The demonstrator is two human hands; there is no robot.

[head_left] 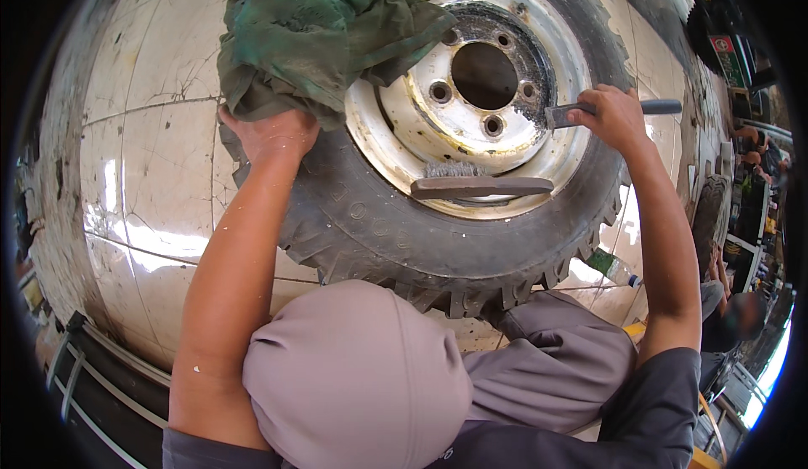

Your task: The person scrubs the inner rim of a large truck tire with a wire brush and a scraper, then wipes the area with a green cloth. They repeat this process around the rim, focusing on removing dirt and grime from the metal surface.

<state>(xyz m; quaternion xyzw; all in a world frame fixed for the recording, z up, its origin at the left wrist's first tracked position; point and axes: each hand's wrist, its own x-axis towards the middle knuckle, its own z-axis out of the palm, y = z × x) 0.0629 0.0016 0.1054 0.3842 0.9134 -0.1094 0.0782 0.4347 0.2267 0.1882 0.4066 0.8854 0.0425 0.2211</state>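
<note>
A large black tyre (379,216) with chunky tread lies flat on a tiled floor. Its white wheel rim (412,90), worn and stained with black and yellow, faces up. My right hand (619,117) is closed around the dark handle of a scraper (661,107), whose flat blade touches or hovers just above the rim's right side. Across the near part of the rim rests a wire brush (484,186), bristles pointing away from me. A crumpled green cloth (311,39) covers the tyre's far left. My left hand (278,135) reaches under its near edge, and the fingers are hidden there.
My knees in grey trousers (358,376) are close to the tyre's near edge. A green-labelled plastic bottle (610,265) lies right of the tyre. A metal-railed frame (101,385) stands at lower left. Another person (741,317) and shelving are at the far right.
</note>
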